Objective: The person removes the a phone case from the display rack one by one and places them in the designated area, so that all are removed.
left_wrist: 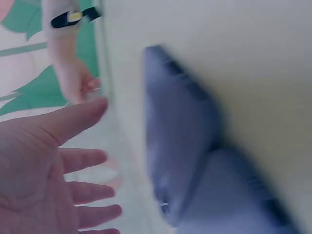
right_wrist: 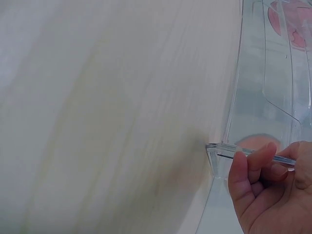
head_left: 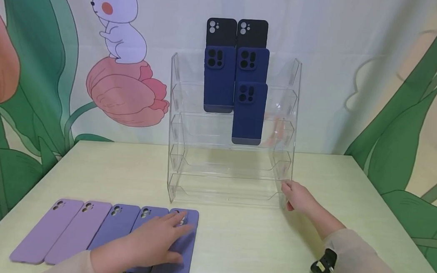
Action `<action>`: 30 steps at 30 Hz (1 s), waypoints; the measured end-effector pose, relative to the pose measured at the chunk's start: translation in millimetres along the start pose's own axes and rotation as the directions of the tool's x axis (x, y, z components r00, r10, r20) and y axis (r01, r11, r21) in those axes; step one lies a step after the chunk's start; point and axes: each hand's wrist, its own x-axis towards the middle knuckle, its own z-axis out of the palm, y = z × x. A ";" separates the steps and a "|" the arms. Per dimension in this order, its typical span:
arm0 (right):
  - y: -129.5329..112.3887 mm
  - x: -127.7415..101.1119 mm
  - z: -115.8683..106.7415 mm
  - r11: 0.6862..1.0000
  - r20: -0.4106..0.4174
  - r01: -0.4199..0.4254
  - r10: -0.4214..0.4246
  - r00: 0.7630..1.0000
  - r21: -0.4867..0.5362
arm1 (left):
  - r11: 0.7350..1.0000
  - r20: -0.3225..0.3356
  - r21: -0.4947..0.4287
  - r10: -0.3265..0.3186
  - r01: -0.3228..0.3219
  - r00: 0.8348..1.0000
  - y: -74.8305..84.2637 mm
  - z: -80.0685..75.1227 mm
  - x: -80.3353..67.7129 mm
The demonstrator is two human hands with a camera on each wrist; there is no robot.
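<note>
The pale worktop (head_left: 234, 254) holds a tall clear rack (head_left: 231, 170) at the far middle, with black and dark blue phone cases standing in its top shelves. Five purple phone cases lie in a row near me on the left, and my left hand (head_left: 155, 243) rests flat and open on the rightmost purple case (head_left: 181, 255). My right hand (head_left: 299, 198) pinches the rack's near right corner in its grip.

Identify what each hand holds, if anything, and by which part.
The right hand grips the clear acrylic rack at its lower right front corner. The left hand lies flat on a purple phone case, gripping nothing.
</note>
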 end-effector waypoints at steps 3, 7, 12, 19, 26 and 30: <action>-0.2 -1.3 1.0 1.000 0.008 0.000 0.000 1.000 -0.003 | 0.997 -0.121 -0.077 0.015 -0.024 0.993 1.9 -14.6 10.9; -1.7 -2.3 -0.1 1.000 0.013 -0.005 0.005 1.000 -0.003 | 0.972 -0.223 -0.235 -0.057 0.003 0.973 1.9 -31.4 33.0; -3.8 -2.1 -2.6 1.000 0.002 -0.014 0.014 1.000 -0.005 | 0.933 -0.343 -0.360 -0.105 -0.027 0.933 0.8 -47.4 62.7; -0.3 -2.3 -0.8 1.000 0.006 -0.011 0.011 1.000 -0.010 | 0.865 -0.494 -0.490 -0.170 -0.112 0.853 -4.0 -67.0 101.8; 0.6 -0.6 -0.6 1.000 -0.001 -0.005 0.005 1.000 -0.010 | 0.778 -0.554 -0.607 -0.265 -0.165 0.789 -12.8 -78.9 132.3; 0.6 0.0 -0.5 1.000 -0.002 -0.017 0.017 1.000 -0.004 | 0.776 -0.583 -0.612 -0.311 -0.154 0.751 -13.1 -84.6 147.7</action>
